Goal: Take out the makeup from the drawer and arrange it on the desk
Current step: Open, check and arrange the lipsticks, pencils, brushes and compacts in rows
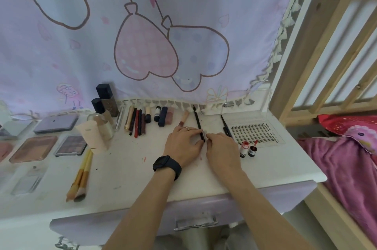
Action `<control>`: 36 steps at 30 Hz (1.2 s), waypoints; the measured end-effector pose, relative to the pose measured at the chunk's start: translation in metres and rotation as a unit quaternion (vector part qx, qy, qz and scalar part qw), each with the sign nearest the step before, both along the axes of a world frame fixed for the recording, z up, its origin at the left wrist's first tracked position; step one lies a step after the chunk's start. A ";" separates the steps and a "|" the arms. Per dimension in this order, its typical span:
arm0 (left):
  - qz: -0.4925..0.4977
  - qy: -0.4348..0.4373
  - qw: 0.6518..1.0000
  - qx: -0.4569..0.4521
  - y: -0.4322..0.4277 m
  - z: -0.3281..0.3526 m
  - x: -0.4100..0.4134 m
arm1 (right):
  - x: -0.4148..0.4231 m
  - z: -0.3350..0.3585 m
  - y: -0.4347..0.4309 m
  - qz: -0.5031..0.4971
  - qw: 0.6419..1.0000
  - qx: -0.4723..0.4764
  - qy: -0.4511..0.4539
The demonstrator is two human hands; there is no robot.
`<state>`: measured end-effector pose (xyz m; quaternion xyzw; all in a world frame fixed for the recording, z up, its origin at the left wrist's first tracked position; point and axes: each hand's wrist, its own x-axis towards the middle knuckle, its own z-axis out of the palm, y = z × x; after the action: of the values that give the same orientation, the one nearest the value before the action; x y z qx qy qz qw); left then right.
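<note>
Both my hands meet at the middle of the white desk (126, 170). My left hand (181, 143), with a black watch on its wrist, and my right hand (221, 147) pinch a small white item (204, 133) between their fingertips, right beside a thin black pencil (197, 122). Most of the white item is hidden by my fingers. Pencils and lip pens (136, 121) lie in a row at the back. The drawer (195, 213) below the desk edge is closed.
Bottles (106, 102) and a beige tube (92, 137) stand back left, palettes (70, 145) lie left, two brushes (80, 178) lie front left. A lash tray (255, 131) and two small red vials (247, 148) sit right. A wooden bed frame (318, 66) stands beyond the desk's right edge.
</note>
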<state>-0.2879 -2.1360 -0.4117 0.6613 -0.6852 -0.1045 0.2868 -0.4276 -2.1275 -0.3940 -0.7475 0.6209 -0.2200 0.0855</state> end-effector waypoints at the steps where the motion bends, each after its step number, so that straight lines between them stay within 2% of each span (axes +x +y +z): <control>1: 0.000 -0.001 1.000 0.002 0.001 0.001 0.000 | 0.000 0.000 0.000 0.000 1.000 0.002 0.002; 6: -0.002 0.019 1.000 0.015 0.006 0.007 -0.001 | -0.003 0.005 0.005 0.006 1.000 0.011 0.012; 10: -0.004 0.052 0.998 0.018 0.008 0.010 0.000 | -0.013 0.007 0.025 0.027 0.999 0.007 -0.036; 13: 0.003 0.085 0.996 0.017 0.009 0.014 -0.001 | -0.024 -0.002 0.046 0.054 0.995 -0.035 -0.071; 17: 0.080 0.170 0.982 -0.012 0.014 0.021 0.001 | -0.043 -0.027 0.068 0.105 0.985 -0.122 -0.063; 21: 0.146 0.061 0.987 -0.019 0.011 0.025 0.010 | -0.054 -0.054 0.077 0.130 0.970 -0.202 -0.038; 26: 0.186 -0.045 0.981 0.044 0.005 0.025 0.013 | -0.048 -0.065 0.078 0.112 0.964 -0.237 -0.045; 31: 0.202 -0.101 0.972 0.064 -0.005 0.023 0.011 | -0.051 -0.070 0.079 0.106 0.964 -0.241 -0.029; 36: 0.200 -0.110 0.972 0.052 -0.013 0.023 0.019 | -0.051 -0.072 0.078 0.111 0.960 -0.256 -0.032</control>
<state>-0.2692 -2.1490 -0.3886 0.8065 -0.5598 -0.0067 0.1900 -0.4787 -2.0491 -0.4663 -0.8009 0.4541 -0.3849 -0.0648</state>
